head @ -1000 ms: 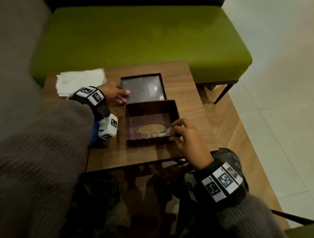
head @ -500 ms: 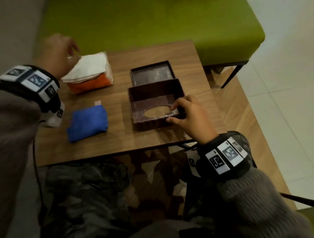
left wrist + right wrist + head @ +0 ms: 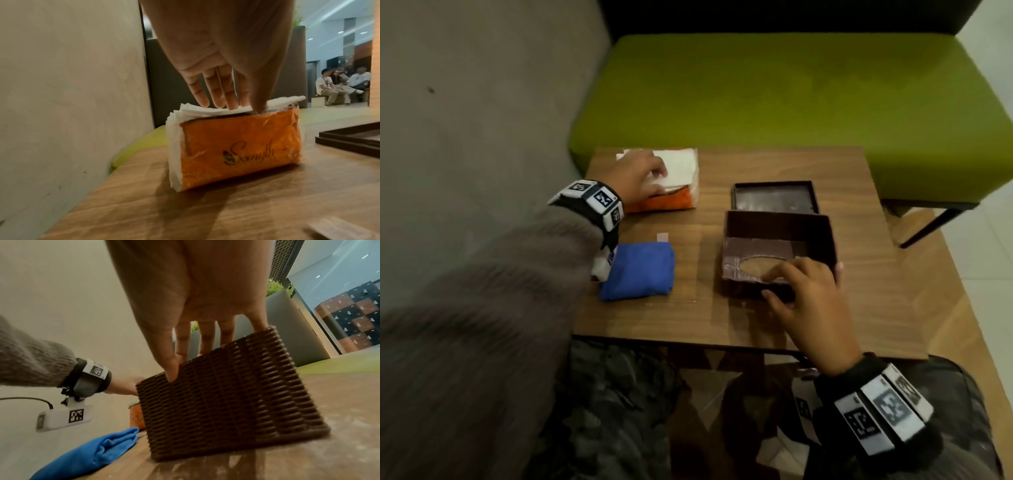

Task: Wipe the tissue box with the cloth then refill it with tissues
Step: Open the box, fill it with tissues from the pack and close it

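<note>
Head view shows the left hand [image 3: 640, 174] pinching the top tissues [image 3: 678, 166] at upper left; right hand [image 3: 804, 294] grips the tissue box [image 3: 777, 226] at centre right; better lift a thin, even stack straight up, holding the box steady.

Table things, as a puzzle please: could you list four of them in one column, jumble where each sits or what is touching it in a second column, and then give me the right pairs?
Things:
1. tissue pack
2. blue cloth
3. woven tissue box
4. flat dark lid

Descriptions:
A. lies untouched beyond the box, toward the green bench
B. open side up, right hand gripping its near wall
C. folded, at the near left of the table
D. at the far left corner, left hand on the white sheets on top

Pairs: 1-D, 2-C, 3-B, 4-A
</note>
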